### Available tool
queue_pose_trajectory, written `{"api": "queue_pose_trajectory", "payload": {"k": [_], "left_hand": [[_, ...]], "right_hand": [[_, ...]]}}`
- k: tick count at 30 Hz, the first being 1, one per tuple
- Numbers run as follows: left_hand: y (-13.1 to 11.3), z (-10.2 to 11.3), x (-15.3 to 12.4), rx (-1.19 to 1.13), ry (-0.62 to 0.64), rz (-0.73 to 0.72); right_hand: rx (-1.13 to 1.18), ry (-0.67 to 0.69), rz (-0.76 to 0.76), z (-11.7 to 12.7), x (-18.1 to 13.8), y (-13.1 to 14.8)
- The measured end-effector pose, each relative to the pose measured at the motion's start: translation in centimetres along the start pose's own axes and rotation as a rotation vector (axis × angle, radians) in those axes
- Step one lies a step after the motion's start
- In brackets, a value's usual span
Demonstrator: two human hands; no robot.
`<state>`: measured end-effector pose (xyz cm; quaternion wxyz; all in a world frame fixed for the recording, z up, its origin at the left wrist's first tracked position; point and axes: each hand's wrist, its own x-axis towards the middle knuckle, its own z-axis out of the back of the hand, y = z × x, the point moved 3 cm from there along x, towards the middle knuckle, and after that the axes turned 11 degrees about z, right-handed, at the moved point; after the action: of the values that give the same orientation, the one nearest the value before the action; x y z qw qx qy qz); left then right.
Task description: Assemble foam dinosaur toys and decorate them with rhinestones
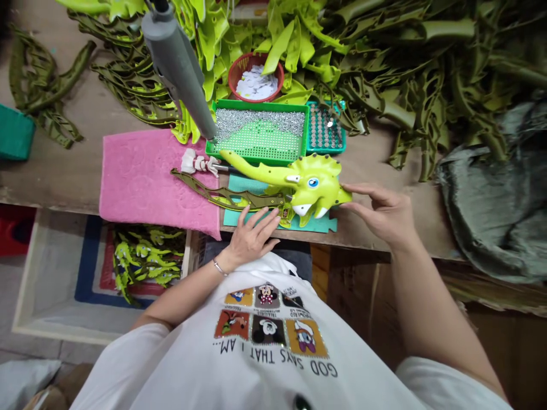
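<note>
A lime-green dinosaur-head toy shell (321, 183) with a blue eye and a long horn-like arm lies over a teal mat (236, 219). My right hand (384, 213) pinches its right end between thumb and fingers. My left hand (252, 238) is spread, fingertips resting at the lower edge of an olive-green toy part (252, 200) that reaches left onto a pink cloth (141, 182). A screwdriver with a white-wrapped handle (200, 163) lies above the olive part, its shaft partly behind the green horn.
Behind stand a green tray of small screws (260, 151), a teal tray of round metal pieces (325, 128) and a red basket of white discs (256, 80). A grey hanging tool (177, 68) comes down at left. Finished-looking toys (147, 256) fill a crate below; part piles line the back.
</note>
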<state>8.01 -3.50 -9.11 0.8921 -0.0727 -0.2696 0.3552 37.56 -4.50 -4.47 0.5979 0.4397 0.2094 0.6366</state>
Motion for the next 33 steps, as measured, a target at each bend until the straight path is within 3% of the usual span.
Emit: {"api": "queue_pose_trajectory", "payload": {"k": [14,20,23,26,30,33], "left_hand": [[0.1,-0.2,0.0,-0.015,-0.018,0.011],[0.1,1.7,0.1,-0.032,-0.197,0.011],[1.2,3.4,1.0,0.047,-0.282,0.103],[2.9,4.0,2.3,0.124,-0.225,0.195],[4.7,3.0,3.0,0.124,-0.096,0.191],[5.0,2.2,2.8,0.107,-0.068,0.187]], "right_hand": [[0.011,0.081,0.125,-0.9,0.7,-0.1],[-0.017,0.127,0.222,-1.4,0.7,0.7],[-0.009,0.175,0.295,-1.8,0.7,1.2],[0.001,0.205,0.323,-2.1,0.8,1.2],[0.008,0.204,0.323,-2.4,0.9,0.8],[0.015,0.197,0.332,-2.5,0.8,0.7]]}}
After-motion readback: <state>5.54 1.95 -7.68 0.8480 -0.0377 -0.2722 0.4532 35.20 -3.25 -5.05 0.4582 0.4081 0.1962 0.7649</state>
